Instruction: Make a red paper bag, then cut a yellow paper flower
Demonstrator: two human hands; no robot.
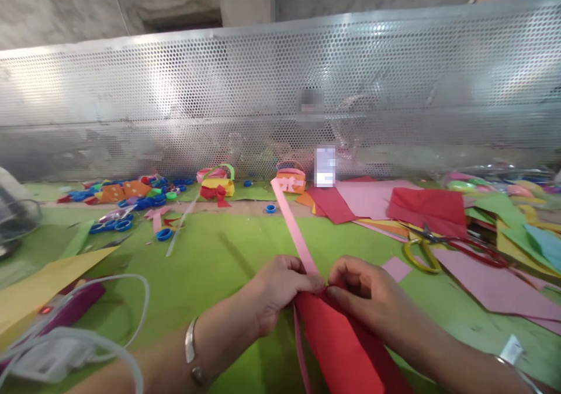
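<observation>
In front of me a folded piece of red paper [346,347] is held up at its top edge. My left hand [280,291] pinches a long pink paper strip [295,227] against the red paper's upper left corner. One part of the strip sticks up and away, and another hangs down along the left side. My right hand [368,289] has thumb and forefinger closed on the same top edge, just to the right. The fingertips of both hands nearly meet.
Scissors [423,253] and pink paper sheets [499,283] lie to the right. Small paper bags [291,180] and a phone-like bright rectangle [325,166] stand by the perforated metal screen [245,102]. At left are a white cable, a power strip [48,324] and yellow paper [52,283].
</observation>
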